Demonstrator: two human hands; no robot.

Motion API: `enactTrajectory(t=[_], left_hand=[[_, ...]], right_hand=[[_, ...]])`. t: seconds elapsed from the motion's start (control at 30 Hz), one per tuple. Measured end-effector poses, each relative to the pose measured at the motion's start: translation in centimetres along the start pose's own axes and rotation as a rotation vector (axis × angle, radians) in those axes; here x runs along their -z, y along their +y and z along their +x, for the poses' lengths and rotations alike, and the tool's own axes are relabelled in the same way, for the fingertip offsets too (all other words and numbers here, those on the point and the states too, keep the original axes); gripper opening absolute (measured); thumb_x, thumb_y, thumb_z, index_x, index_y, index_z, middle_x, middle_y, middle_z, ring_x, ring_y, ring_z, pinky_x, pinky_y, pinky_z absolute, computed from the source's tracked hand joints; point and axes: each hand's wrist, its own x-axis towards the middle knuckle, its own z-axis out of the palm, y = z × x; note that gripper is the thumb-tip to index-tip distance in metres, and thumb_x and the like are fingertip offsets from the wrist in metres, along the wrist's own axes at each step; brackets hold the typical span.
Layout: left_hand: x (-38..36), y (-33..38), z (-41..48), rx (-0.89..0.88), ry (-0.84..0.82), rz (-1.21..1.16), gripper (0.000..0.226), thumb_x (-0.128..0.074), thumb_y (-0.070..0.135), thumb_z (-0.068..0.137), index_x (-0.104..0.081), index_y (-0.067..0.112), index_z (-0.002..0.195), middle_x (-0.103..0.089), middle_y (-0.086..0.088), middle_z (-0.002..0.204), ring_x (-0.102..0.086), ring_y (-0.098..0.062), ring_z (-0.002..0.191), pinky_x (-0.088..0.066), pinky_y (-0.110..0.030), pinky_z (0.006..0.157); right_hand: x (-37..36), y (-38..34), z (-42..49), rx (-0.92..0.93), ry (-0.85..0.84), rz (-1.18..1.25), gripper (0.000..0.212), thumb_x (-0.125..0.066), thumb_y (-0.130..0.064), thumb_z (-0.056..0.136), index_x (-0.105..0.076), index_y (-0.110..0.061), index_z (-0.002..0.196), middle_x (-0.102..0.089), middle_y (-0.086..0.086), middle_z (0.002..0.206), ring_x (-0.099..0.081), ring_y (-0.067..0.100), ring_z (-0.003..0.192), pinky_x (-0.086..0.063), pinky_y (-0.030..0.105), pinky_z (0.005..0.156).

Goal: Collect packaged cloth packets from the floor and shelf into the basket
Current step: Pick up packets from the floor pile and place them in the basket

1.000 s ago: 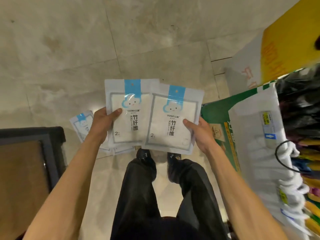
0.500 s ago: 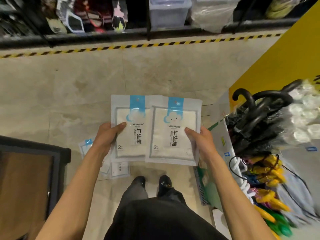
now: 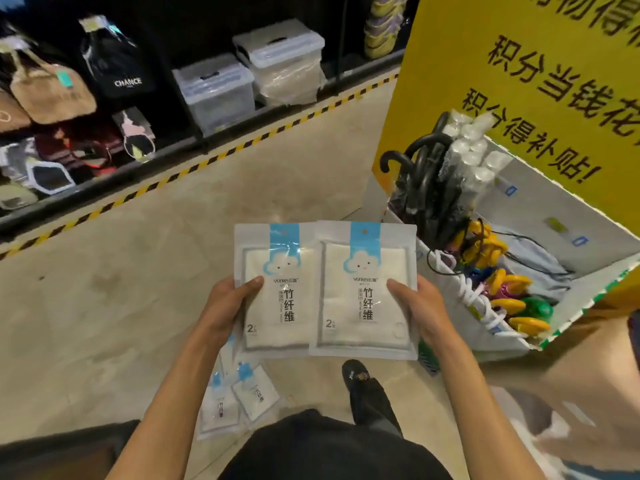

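My left hand pinched the left packet at its outer edge, thumb on the front and fingers hidden behind. My right hand gripped the right packet the same way on its far side. In the head view both packets were held upright and side by side in front of me, the right one overlapping the inner edge of the left. I judged the job only partly done: two packets were in hand but not yet dropped anywhere, and at least two more packets on the floor lay just below my left forearm, near my shoe. I could not pick out the basket with any certainty. A dark blurred edge sat in the lower left corner, and a white display bin of umbrellas stood just beside my right hand. The shelf across the aisle held bags and boxes, and I saw no cloth packets on it.
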Motion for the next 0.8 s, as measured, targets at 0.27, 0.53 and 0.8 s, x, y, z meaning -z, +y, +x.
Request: enactTrajectory(t=[0.27, 0.53, 0.8], left_hand=[[-3.4, -1.7, -2.6, 0.018, -0.296, 0.218, 0.010, -0.068, 0.011, 0.092, -0.072, 0.004, 0.099, -0.078, -0.012, 0.094, -0.075, -0.023, 0.084, -0.060, -0.029, 0.069], [-10.5, -5.1, -7.6, 0.056, -0.581, 0.384, 0.012, -0.067, 0.008, 0.092, -0.071, 0.002, 0.102, -0.076, -0.017, 0.102, -0.074, -0.028, 0.091, -0.060, -0.038, 0.084], [-18.0, -13.2, -17.4, 0.082, -0.882, 0.597, 0.029, -0.067, 0.012, 0.092, -0.066, 0.002, 0.119, -0.074, -0.017, 0.112, -0.073, -0.033, 0.101, -0.061, -0.044, 0.085]], right_hand=[[4.7, 6.7, -11.5, 0.043, 0.320, 0.133, 0.027, -0.069, -0.009, 0.090, -0.067, -0.010, 0.117, -0.076, 0.008, 0.103, -0.074, 0.029, 0.093, -0.061, 0.045, 0.077], [9.6, 13.8, -23.2, 0.075, 0.610, 0.260, 0.029, -0.072, -0.013, 0.089, -0.068, -0.009, 0.117, -0.076, 0.010, 0.105, -0.074, 0.029, 0.095, -0.059, 0.048, 0.084], [14.4, 23.1, -37.9, 0.083, 0.850, 0.454, 0.028, -0.071, -0.014, 0.090, -0.067, -0.019, 0.117, -0.076, 0.004, 0.105, -0.074, 0.022, 0.093, -0.060, 0.040, 0.080]])
